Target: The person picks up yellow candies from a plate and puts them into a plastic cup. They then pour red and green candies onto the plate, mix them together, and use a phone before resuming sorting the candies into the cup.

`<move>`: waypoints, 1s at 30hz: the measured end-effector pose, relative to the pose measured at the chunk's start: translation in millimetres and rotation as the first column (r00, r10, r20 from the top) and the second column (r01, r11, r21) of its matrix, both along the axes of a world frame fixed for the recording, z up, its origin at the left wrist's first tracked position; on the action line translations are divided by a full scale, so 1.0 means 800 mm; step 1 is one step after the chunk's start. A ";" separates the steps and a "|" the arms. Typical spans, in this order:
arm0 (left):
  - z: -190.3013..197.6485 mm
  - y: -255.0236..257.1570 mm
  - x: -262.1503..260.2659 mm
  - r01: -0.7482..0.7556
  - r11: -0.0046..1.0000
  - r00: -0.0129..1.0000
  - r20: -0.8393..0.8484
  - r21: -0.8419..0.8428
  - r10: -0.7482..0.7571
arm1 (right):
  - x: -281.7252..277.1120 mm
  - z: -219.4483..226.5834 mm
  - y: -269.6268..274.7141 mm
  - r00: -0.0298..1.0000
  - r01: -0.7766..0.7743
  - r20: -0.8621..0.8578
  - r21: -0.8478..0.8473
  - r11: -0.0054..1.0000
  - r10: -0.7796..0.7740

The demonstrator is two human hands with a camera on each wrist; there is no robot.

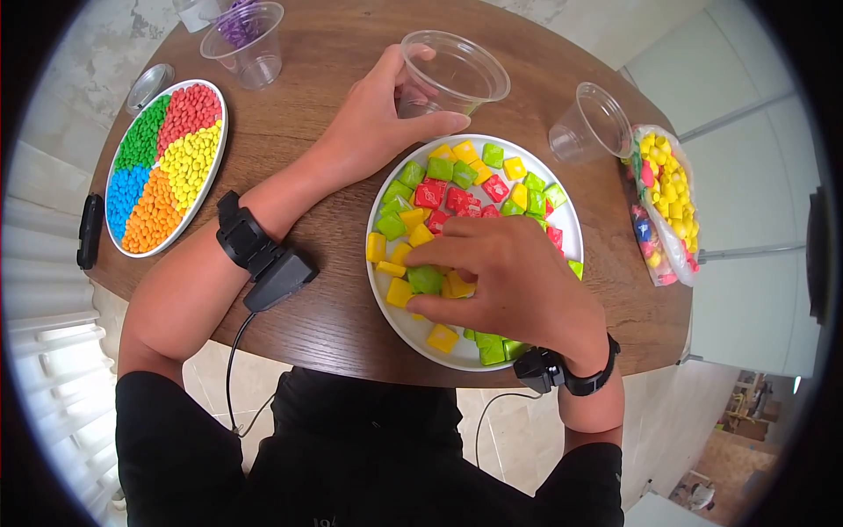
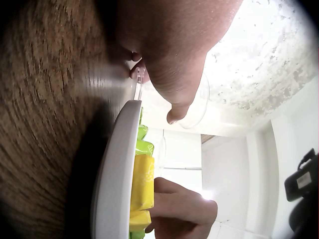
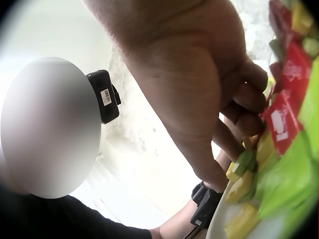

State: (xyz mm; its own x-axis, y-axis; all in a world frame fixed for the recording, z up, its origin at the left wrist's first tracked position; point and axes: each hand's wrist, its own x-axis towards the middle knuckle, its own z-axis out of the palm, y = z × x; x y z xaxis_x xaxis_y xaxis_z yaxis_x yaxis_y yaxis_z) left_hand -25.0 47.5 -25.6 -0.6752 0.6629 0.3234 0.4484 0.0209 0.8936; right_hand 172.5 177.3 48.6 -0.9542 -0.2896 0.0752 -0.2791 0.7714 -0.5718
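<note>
My left hand [image 1: 373,119] holds a clear plastic cup [image 1: 457,75] by its side, thumb low at the front, beside the far edge of a white plate [image 1: 386,329]. The plate bears many wrapped candies in green, yellow and red. Over its near left part, my right hand [image 1: 518,277] reaches down, thumb and index finger spread either side of a green candy [image 1: 426,279], a small gap showing at each. Yellow candies [image 1: 398,292] lie close around those fingertips. In the left wrist view, the left thumb [image 2: 177,107] rests along the cup.
A white plate [image 1: 222,145] of small colour-sorted candies lies to the left. Another clear cup [image 1: 250,61] with purple shreds behind it stands at the back left, a third cup [image 1: 580,127] at the right. A bag of candies [image 1: 667,193] lies at the table's right edge.
</note>
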 end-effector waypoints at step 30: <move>-0.001 -0.001 0.000 -0.006 1.000 1.000 -0.006 0.005 0.006 | -0.009 0.006 0.038 0.937 0.334 -0.083 -0.057 0.941 -0.338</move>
